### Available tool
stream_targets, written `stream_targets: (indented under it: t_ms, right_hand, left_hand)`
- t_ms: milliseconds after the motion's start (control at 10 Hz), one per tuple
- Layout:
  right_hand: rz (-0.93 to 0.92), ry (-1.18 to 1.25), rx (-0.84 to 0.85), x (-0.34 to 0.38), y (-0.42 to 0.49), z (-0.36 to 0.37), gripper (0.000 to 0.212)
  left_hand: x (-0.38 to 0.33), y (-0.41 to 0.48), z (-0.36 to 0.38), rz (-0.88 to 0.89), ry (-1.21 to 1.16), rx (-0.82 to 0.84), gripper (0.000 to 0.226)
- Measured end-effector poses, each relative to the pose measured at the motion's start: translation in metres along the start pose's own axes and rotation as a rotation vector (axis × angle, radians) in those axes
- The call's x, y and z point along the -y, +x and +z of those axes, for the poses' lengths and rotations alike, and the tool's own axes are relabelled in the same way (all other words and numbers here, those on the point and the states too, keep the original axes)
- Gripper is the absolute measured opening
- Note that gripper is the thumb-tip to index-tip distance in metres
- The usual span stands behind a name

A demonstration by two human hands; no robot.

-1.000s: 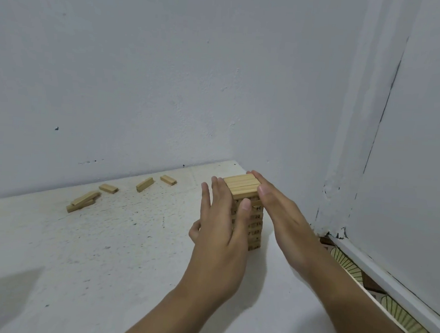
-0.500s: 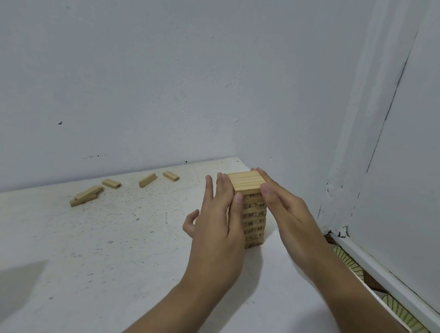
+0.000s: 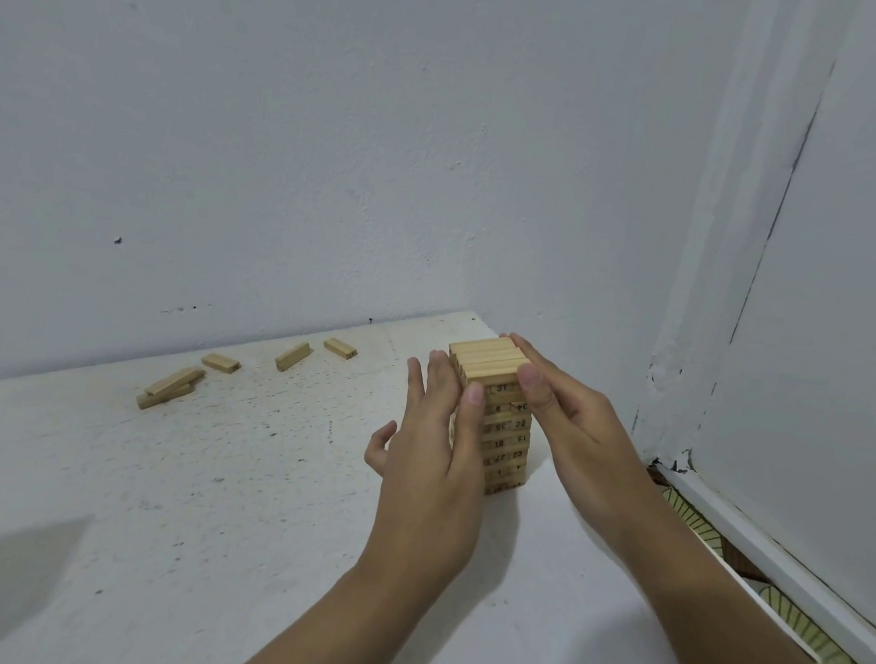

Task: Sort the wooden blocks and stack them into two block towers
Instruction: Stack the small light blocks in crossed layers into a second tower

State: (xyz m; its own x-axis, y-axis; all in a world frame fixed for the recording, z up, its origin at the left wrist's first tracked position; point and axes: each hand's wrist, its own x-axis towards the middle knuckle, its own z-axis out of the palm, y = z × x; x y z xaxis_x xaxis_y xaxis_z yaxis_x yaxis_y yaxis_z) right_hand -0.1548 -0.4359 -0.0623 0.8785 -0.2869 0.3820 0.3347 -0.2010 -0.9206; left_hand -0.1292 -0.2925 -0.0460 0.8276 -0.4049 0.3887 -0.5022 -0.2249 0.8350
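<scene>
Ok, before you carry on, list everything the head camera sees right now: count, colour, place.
block tower: one, light wood with numbers printed on the block ends, upright on the right part of the table near the corner
loose blocks: five, light wood, lying on the far left of the table by the wall; the two leftmost overlap
table: one, white and speckled
wall: pale grey, behind the table and on the right
trim: one, white, along the foot of the right-hand wall
patterned surface: green and cream, low down on the right, past the table edge
left hand: one, fingers straight, pressed on the tower's left side
right hand: one, pressed on the tower's right side, thumb on the front
</scene>
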Motion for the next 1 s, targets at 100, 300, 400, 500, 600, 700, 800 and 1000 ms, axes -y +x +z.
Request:
stream_targets:
  t_ms: [100, 300, 400, 500, 600, 700, 800, 1000]
  right_hand:
    - [-0.005, -0.003, -0.006, 0.0001, 0.0, 0.0003, 0.046]
    - [-0.007, -0.006, -0.004, 0.0006, -0.0002, 0.0007, 0.04]
    - [-0.012, -0.004, -0.001, 0.0003, 0.0001, 0.0006, 0.041]
    - [-0.035, -0.013, -0.003, -0.0005, 0.0008, 0.0004, 0.05]
    - [-0.046, -0.026, -0.005, -0.0013, 0.001, 0.0002, 0.052]
    - [-0.054, -0.041, -0.012, -0.0011, 0.0005, 0.0004, 0.05]
    - [-0.062, -0.053, -0.027, 0.0, 0.0002, 0.0006, 0.046]
    - [-0.07, -0.065, -0.027, 0.003, -0.0014, 0.0009, 0.046]
  left_hand:
    - [0.0023, 0.0002, 0.0018, 0.02, 0.01, -0.001, 0.023]
    - [0.0086, 0.0037, 0.0046, 0.03, 0.084, -0.008, 0.043]
    - [0.0074, 0.0044, 0.0049, 0.024, 0.094, -0.023, 0.044]
    - [0.0061, 0.0036, 0.0047, 0.015, 0.079, -0.016, 0.035]
    - [0.008, 0.0037, 0.0044, 0.016, 0.096, -0.021, 0.044]
    - [0.0087, 0.0044, 0.0049, 0.015, 0.11, -0.026, 0.047]
    - [0.0093, 0.0034, 0.0055, 0.012, 0.111, -0.03, 0.048]
    - [0.0089, 0.0027, 0.0047, 0.019, 0.081, -0.028, 0.043]
